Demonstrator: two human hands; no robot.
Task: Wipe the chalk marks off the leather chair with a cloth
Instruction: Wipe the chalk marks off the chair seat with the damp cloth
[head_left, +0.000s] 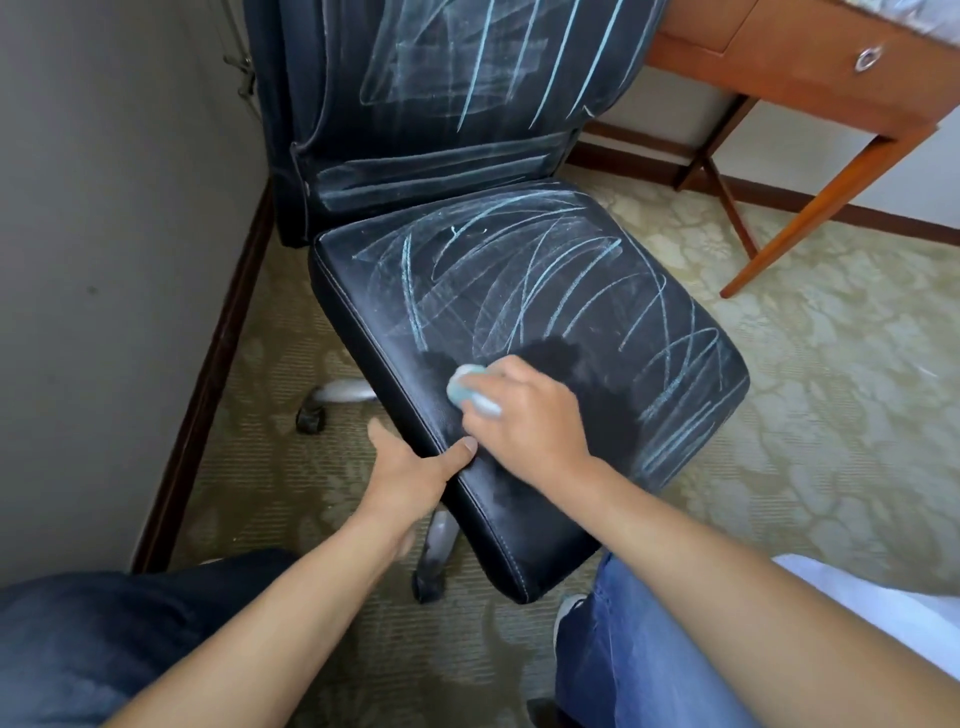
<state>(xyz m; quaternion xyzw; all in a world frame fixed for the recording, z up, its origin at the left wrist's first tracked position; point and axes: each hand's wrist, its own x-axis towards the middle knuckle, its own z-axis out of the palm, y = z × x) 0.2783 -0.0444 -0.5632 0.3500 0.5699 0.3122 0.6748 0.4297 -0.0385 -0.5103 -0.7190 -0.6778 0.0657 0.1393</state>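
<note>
**Cloth pressed on front-left of chalked seat, other hand clamps seat edge**

On the seat's near-left part, right hand curled over a bunched pale blue-white cloth, pressing it down on the leather. Fingers wrap the cloth, only its left end pokes out past the knuckles. Left hand grips the seat's left edge: thumb on top of the leather just beside the right hand, the other fingers go under the rim and are hidden.

Black leather chair stands on patterned carpet, backrest toward the wall corner. Chalk marks, light blue, scribbled in arcs across most of the seat and in long strokes and smears up the backrest. Dark chalk-free patch on the seat around and behind the cloth hand, reaching toward the front edge; right side of seat has lines right up to the rim.

Chrome base leg with caster visible under the left edge, another leg below the front corner. Wooden desk with a ring-pull drawer at upper right, well apart from the hands. Grey wall with dark skirting at left. Person's jeans-clad knees at the bottom of view.
</note>
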